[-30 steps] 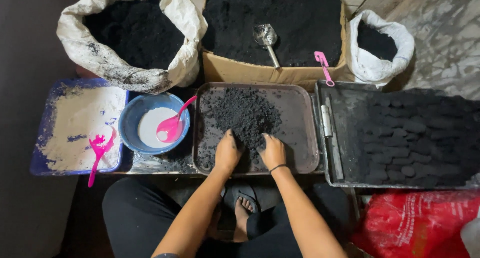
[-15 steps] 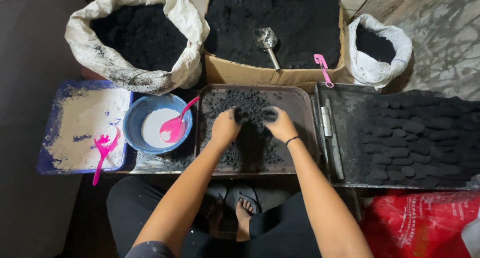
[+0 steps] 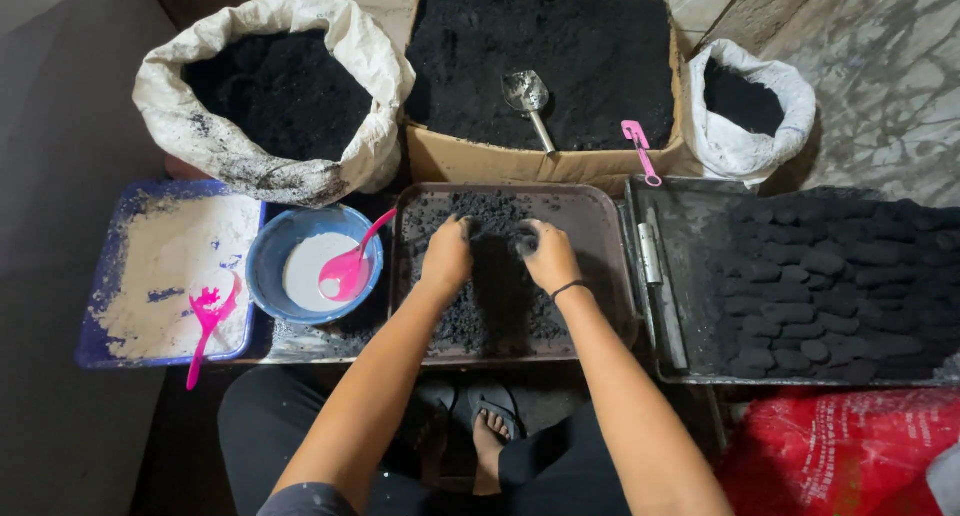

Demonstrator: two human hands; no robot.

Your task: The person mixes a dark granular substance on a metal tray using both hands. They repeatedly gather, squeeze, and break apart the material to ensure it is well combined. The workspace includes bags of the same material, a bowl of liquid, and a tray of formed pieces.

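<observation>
A person is working a heap of black crumbly mix (image 3: 490, 296) in a shallow brown metal tray (image 3: 610, 266), seen from above, both hands pressing into the far end of the pile. The left hand (image 3: 447, 257) is lying knuckles-up with fingers curled down into the mix; the right hand (image 3: 548, 256), a dark band at its wrist, is cupping a small clump, fingers bent around it. Neither hand is fully closed, and how firmly each is gripping cannot be told. The mix is sitting in the middle of the tray, with bare metal showing toward 3 o'clock. At 9 o'clock of the tray a blue bowl (image 3: 275, 246) of white paste is holding a pink spoon (image 3: 350, 266), and farther out a blue tray of pale powder (image 3: 150, 266) is carrying a pink fork (image 3: 205, 321). At 12 o'clock a cardboard box of black powder (image 3: 540, 66) is holding a metal scoop (image 3: 528, 98); white sacks are standing at 11 o'clock (image 3: 275, 96) and 1 o'clock (image 3: 750, 101). At 3 o'clock a black tray (image 3: 690, 276) is filling with dark pressed lumps (image 3: 830, 286). Doing this step well likely means gathering from the pile's edges toward the centre, squeezing evenly with both palms and keeping loose crumbs inside the rim.
</observation>
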